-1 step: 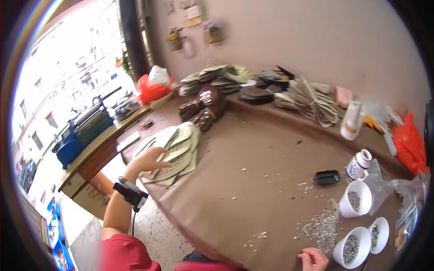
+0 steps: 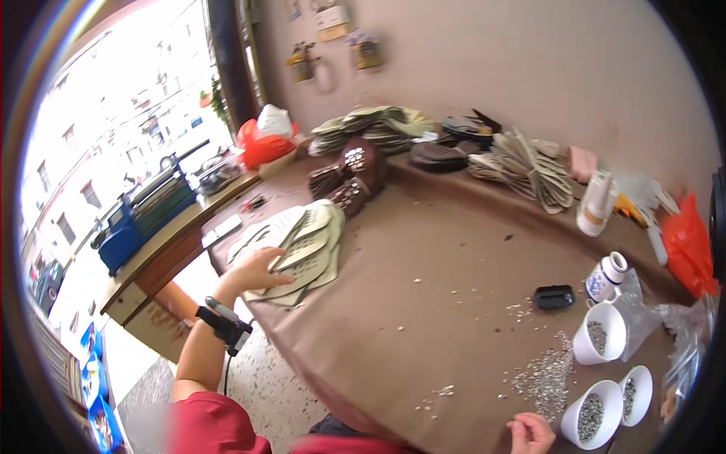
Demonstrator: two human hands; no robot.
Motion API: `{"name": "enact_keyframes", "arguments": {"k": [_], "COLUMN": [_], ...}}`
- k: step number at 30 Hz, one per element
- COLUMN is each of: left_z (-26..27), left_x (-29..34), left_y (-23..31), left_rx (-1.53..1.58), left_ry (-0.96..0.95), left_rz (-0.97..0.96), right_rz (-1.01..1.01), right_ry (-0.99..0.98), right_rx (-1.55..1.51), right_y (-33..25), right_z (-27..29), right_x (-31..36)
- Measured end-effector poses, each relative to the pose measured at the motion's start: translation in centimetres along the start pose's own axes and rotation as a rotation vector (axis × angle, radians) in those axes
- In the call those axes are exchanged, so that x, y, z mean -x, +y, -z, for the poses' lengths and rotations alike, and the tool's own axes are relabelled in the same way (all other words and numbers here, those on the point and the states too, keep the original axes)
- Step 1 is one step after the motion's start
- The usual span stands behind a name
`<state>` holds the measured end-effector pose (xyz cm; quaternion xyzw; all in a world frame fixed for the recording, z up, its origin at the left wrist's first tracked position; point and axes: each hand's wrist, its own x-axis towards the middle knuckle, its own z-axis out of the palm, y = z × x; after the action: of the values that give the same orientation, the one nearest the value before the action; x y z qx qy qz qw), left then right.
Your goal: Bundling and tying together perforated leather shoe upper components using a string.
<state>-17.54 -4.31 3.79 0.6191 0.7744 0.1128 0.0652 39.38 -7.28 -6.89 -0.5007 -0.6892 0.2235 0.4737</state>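
Observation:
My left hand (image 2: 255, 272) reaches over a fanned stack of pale green flat pieces (image 2: 314, 246) with small dark slots, at the table's left edge. Its thumb and fingers are spread, and the fingertips lie on or just over the stack. At the near edge, my right hand (image 2: 532, 433) is closed with thumb and fingertips together; what it may pinch is too small to make out. Just beyond that hand spreads a pile of small shiny bits (image 2: 546, 378). Beside it stand white cups holding similar bits, among them a near cup (image 2: 572, 415) and a farther cup (image 2: 614, 321).
Dark brown bundled pieces (image 2: 355, 181) lie behind the green stack. Along the wall are more bundles (image 2: 525, 170), a white bottle (image 2: 597, 203) and a red plastic bag (image 2: 688, 246). A black oval case (image 2: 554, 296) and a blue-white jar (image 2: 605, 277) stand near the cups.
The whole picture has shifted slightly, so things sit a little farther right. Both hands keep nearly the same pose and place over the table.

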Motion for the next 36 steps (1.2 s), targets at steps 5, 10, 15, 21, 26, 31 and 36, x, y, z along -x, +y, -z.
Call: {"name": "enact_keyframes", "arguments": {"k": [5,10,15,21,26,31,36], "left_z": [-6.7,-7.7,-4.5,-3.2,-4.9,-5.5,-6.1], "left_x": [3.7,3.5,1.1,-4.0,-5.9,-5.4,-4.2], "left_y": [-5.6,-5.5,-5.4,-8.6,-9.6,-8.3,-6.8], "left_rx": [-0.075,-0.042,0.071,0.095,0.120,0.024,-0.021], "left_ry": [0.101,0.274,0.488,0.233,0.279,0.237,0.200], "left_rz": [0.010,-0.031,0.171,0.384,0.247,0.153,0.142], "right_rz": [0.027,0.029,0.034,-0.031,-0.076,-0.065,-0.016], "right_ry": [0.170,0.223,0.241,0.205,0.207,0.195,0.104], "right_rx": [-0.034,0.043,0.159,0.171,0.131,0.116,0.288], "right_y": [0.9,1.0,0.5,0.9,1.6,1.5,0.5], "right_z": [-0.7,-0.9,-1.1,-1.1,-1.2,-1.2,-1.0], "right_x": [0.4,0.8,0.8,0.6,0.7,0.7,0.1]}}
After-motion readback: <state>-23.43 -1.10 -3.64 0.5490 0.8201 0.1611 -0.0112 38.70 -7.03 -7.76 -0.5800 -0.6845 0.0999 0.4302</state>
